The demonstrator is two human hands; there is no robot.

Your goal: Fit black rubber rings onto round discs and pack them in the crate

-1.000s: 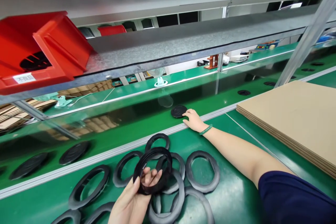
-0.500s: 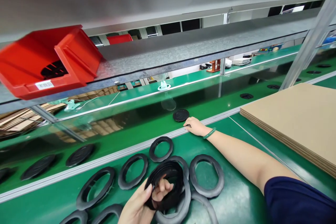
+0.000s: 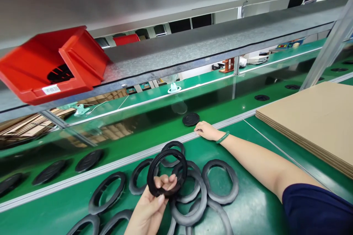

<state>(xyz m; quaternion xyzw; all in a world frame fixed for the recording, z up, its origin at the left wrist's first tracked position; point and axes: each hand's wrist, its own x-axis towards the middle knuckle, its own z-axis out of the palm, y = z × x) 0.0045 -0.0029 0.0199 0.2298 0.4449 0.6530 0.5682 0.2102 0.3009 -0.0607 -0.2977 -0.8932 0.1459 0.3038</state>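
Between the thumb and fingers of my left hand (image 3: 150,205), a glossy black ring (image 3: 151,170) is held up, its open middle facing me. Some curled fingers show through the hole. Several dull dark-grey rings (image 3: 204,205) lie below and around it on the green tabletop, some overlapping. My right hand (image 3: 208,131), a green bangle on its wrist, rests at the metal rail with fingers curled in. Whatever is under those fingers is hidden. Just left of them, a flat black disc (image 3: 191,119) lies on the green conveyor belt (image 3: 143,132).
More black discs (image 3: 89,160) lie along the belt. A stack of cardboard sheets (image 3: 311,114) sits at right beside a slanted metal post (image 3: 321,55). Overhead, a grey shelf (image 3: 176,49) carries a red bin (image 3: 79,58) with black parts inside.
My left hand has turned the black ring more upright and raised it slightly, so its hole now faces me. My right hand stays by the rail. The view has shifted a little.
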